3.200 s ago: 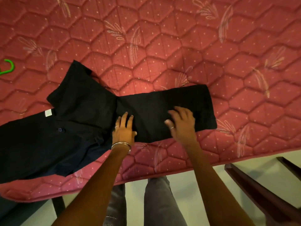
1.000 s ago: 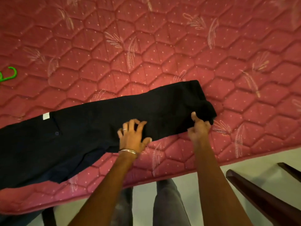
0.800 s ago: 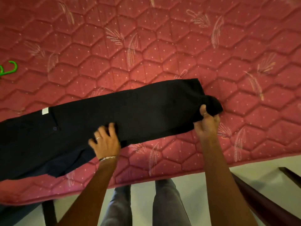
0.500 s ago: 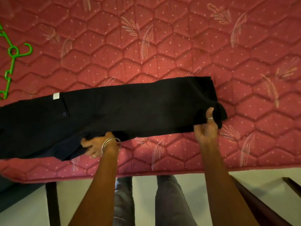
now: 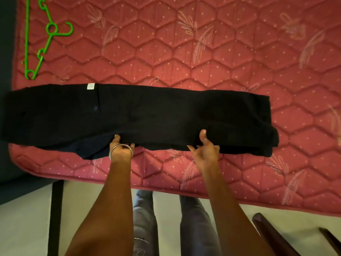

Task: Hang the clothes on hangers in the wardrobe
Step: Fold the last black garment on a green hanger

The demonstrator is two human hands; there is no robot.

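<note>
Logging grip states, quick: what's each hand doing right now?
Left hand: fingers tucked under the black garment, gripping its near edge.
Right hand: pinching the same edge, thumb on top.

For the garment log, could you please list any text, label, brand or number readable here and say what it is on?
No text can be read.
White tag on the far edge of the black folded garment: print too small and blurred to read.
Green hanger and red quilted mattress: no writing visible, only feather motifs.
</note>
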